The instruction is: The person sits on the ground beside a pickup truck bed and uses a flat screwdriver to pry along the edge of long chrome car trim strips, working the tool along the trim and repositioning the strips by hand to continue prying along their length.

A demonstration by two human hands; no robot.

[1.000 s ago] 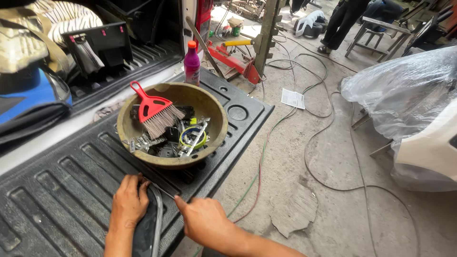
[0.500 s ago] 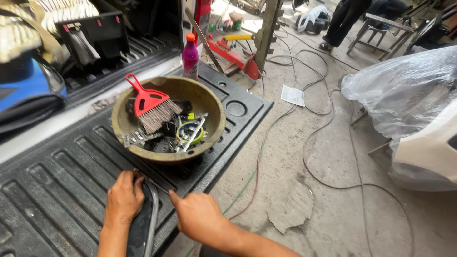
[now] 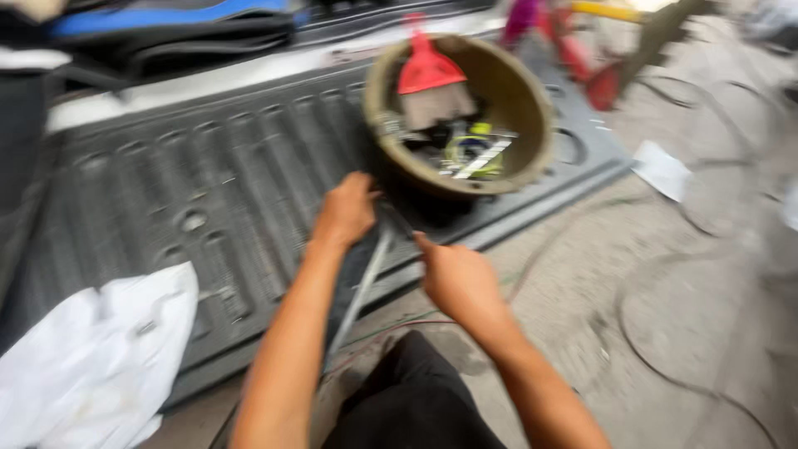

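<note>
Left hand (image 3: pixel 345 209) is curling its fingers around a grey metal bar (image 3: pixel 359 295) on the ribbed tailgate (image 3: pixel 208 183); right hand (image 3: pixel 455 274) is hovering beside it, fingers loosely curled.

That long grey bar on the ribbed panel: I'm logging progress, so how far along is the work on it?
Early. Done: both hands have reached the long grey bar, which lies flat on the ribbed panel below the tool-filled bowl. In hand: the left hand presses at the bar's upper end, and the right hand hovers beside it, forefinger out. Left: the bar is not lifted; blur hides any grip.
</note>
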